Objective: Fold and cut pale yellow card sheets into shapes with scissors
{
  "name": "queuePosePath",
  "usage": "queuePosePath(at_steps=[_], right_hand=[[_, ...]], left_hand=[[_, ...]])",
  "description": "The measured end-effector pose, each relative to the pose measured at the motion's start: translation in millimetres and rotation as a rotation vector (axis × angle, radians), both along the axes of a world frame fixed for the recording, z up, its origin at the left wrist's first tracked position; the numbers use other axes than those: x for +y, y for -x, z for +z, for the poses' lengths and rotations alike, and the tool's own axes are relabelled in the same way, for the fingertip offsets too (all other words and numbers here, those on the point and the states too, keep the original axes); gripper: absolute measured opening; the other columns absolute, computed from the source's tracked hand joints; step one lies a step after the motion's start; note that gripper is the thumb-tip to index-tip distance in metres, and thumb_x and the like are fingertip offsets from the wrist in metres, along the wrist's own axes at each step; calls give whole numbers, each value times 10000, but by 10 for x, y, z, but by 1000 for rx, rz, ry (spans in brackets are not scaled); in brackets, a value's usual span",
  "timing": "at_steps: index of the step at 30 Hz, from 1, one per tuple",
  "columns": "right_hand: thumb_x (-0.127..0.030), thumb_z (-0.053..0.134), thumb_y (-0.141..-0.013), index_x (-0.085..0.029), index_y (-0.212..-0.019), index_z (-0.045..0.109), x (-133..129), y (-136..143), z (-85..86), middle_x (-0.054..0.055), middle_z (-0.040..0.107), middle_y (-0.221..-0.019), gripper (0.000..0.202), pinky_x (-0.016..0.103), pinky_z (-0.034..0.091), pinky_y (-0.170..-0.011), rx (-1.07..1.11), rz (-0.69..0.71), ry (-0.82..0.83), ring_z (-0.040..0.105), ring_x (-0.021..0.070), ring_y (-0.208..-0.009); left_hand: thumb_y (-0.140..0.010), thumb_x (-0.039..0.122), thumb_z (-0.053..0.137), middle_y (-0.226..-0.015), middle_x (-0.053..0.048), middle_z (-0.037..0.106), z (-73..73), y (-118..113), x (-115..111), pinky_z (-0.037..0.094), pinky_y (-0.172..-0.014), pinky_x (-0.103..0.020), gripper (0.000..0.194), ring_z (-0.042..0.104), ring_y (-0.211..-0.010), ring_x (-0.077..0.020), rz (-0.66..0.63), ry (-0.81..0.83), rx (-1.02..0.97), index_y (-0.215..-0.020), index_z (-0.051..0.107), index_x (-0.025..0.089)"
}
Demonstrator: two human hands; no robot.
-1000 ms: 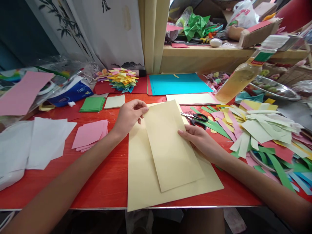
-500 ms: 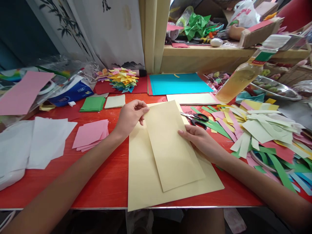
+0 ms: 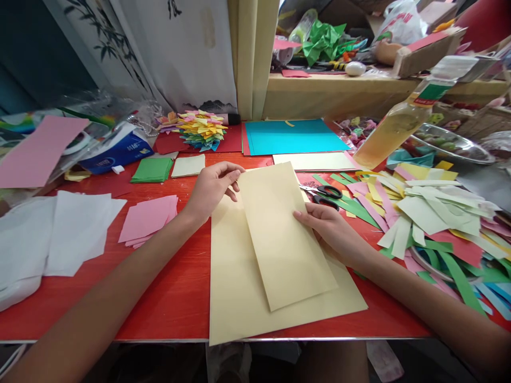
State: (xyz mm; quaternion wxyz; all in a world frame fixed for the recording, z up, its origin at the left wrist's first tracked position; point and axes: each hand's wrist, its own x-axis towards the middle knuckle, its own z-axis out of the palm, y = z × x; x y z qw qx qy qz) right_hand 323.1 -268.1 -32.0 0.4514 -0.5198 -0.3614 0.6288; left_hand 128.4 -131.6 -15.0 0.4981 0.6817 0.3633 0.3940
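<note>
A narrow cream sheet of paper is held tilted over a larger cream sheet that lies on the red table. My left hand pinches the narrow sheet's upper left corner between thumb and fingers. On its right edge, my right hand grips with the thumb on top and the fingers underneath, partly hidden. Black-handled scissors lie just beyond my right hand, their blades partly behind the paper.
Pink paper squares and white tissues lie left. Green squares, a blue sheet and a folded-paper piece are at the back. Colourful paper scraps and a tilted bottle stand right.
The narrow cream sheet has shifted slightly to the right and away from me, along with my hands. Both hands keep their hold on it.
</note>
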Motion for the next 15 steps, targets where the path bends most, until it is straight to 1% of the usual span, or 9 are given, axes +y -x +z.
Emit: queuePosePath(at_steps=[5, 15], right_hand=[[-423, 579, -794, -251, -1060, 625, 4, -8, -18, 50, 689, -993, 321, 319, 537, -649, 18, -7, -2, 668, 206, -789], [-417, 582, -796, -240, -1062, 622, -4, -6, -9, 53, 690, -962, 322, 314, 532, -638, 33, -2, -2, 663, 206, -787]], left_hand=[[-745, 236, 600, -633, -11, 530, 5, 17, 29, 448, -450, -188, 131, 500, -587, -94, -12, -4, -22, -820, 655, 144], [-748, 262, 608, -575, 10, 522, 10, 13, 10, 411, -443, -210, 125, 461, -469, -69, 14, -24, 9, -767, 651, 146]])
